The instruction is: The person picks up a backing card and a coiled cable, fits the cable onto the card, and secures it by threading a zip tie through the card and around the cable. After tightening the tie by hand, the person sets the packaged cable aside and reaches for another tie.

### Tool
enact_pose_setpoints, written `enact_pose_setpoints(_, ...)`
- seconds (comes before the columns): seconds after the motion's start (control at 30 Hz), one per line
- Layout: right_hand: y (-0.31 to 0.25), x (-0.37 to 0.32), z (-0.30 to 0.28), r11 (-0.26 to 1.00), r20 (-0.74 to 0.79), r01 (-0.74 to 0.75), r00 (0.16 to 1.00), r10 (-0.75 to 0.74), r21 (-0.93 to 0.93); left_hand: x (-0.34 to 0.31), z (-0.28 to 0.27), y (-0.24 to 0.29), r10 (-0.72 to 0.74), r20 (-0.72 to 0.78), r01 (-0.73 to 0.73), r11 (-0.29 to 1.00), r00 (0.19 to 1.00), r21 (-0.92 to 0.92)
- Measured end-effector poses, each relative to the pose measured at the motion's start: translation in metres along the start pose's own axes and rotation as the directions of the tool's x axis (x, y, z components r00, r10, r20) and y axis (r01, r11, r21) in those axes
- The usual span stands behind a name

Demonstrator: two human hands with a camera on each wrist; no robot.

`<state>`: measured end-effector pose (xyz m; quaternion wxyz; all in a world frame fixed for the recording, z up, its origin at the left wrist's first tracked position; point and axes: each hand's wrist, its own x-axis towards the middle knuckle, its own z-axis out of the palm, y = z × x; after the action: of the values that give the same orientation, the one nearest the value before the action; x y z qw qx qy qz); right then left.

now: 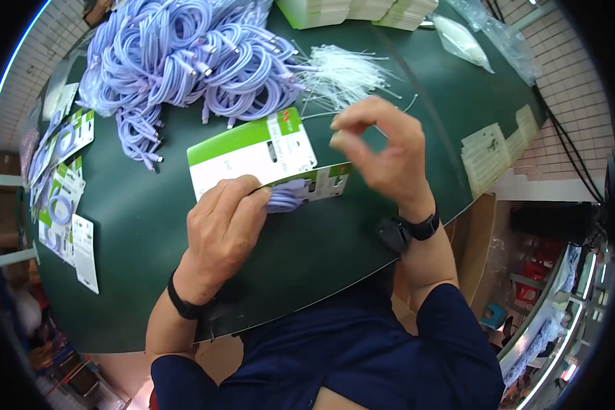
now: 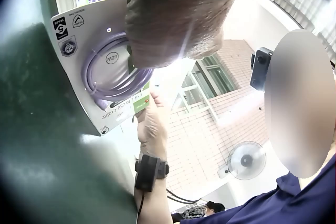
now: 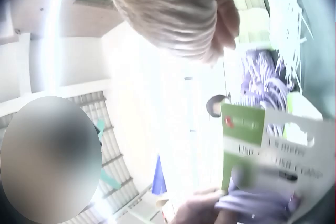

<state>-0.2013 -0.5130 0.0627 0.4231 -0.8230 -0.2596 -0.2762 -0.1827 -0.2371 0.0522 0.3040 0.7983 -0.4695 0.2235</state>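
Observation:
My left hand (image 1: 225, 225) grips a folded green-and-white packaging card (image 1: 236, 164) near its lower edge, thumb on the near side. A coiled lilac USB-C cable (image 1: 285, 199) lies against the card's front panel, partly behind the thumb. The left wrist view shows the cable coil (image 2: 112, 95) flat on the white card (image 2: 71, 69). To the right of the card my right hand (image 1: 393, 154) is raised, its thumb and forefinger bent towards each other with a gap between them and nothing visible in it. In the right wrist view the card (image 3: 244, 124) stands tilted below this hand.
A large heap of lilac cables (image 1: 178, 61) covers the back left of the green table (image 1: 137, 239). White cable ties (image 1: 345, 72) lie behind the card. Packed cable cards (image 1: 61, 205) are piled at left, card stacks (image 1: 348, 10) stand at back, and clear bags (image 1: 495, 154) lie right.

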Motion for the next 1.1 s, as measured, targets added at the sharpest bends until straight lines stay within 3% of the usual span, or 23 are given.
enact_pose_setpoints(0.03, 0.009, -0.002, -0.009, 0.976, -0.075, -0.214, 0.974, 0.212, -0.031, 0.001, 0.001, 0.001, 0.010, -0.022, -0.010, 1.000, 1.000, -0.012)
enact_pose_setpoints(0.1, 0.025, -0.008, -0.020, 0.797, -0.245, -0.604, 0.776, 0.582, -0.019, 0.000, 0.000, 0.002, -0.001, -0.004, 0.001, 1.000, 1.000, -0.006)
enact_pose_setpoints(0.13, 0.029, -0.011, -0.023, 0.799, -0.250, -0.600, 0.778, 0.576, -0.027, 0.000, -0.002, 0.003, -0.007, 0.011, 0.007, 1.000, 1.000, 0.001)
enact_pose_setpoints(0.23, 0.037, -0.019, -0.029, 0.614, -0.125, -0.639, 0.733, 0.668, -0.464, 0.000, -0.004, 0.007, -0.019, 0.017, 0.020, 1.000, 1.000, -0.010)
enact_pose_setpoints(0.4, 0.039, -0.022, -0.035, 0.424, -0.135, -0.637, 0.640, 0.756, -0.644, -0.001, -0.002, 0.009, -0.027, 0.020, 0.027, 0.999, 0.999, -0.024)
enact_pose_setpoints(0.5, 0.040, -0.020, -0.039, 0.353, -0.078, -0.677, 0.519, 0.851, -0.646, -0.001, -0.002, 0.008, -0.035, 0.025, 0.035, 0.999, 0.999, -0.032)
enact_pose_setpoints(0.67, 0.045, -0.027, -0.029, 0.390, -0.044, -0.597, 0.582, 0.812, -0.702, -0.001, 0.000, 0.005, -0.020, 0.002, 0.020, 0.999, 1.000, -0.034)
enact_pose_setpoints(0.77, 0.040, -0.026, -0.023, 0.515, -0.015, -0.510, 0.720, 0.694, -0.689, -0.001, -0.001, 0.005, -0.014, 0.004, 0.015, 0.999, 1.000, -0.033)
enact_pose_setpoints(0.8, 0.036, -0.024, -0.023, 0.519, -0.011, -0.509, 0.722, 0.692, -0.687, -0.001, -0.001, 0.006, -0.016, 0.004, 0.016, 0.999, 1.000, -0.033)
enact_pose_setpoints(0.9, 0.025, -0.015, -0.030, 0.668, 0.179, -0.670, 0.650, 0.739, -0.325, -0.001, -0.003, 0.006, -0.007, -0.013, 0.007, 0.999, 1.000, -0.034)
enact_pose_setpoints(1.1, 0.036, -0.025, -0.022, 0.674, 0.056, -0.655, 0.702, 0.710, -0.341, 0.000, -0.003, 0.011, 0.018, -0.027, -0.020, 0.998, 0.999, -0.066)
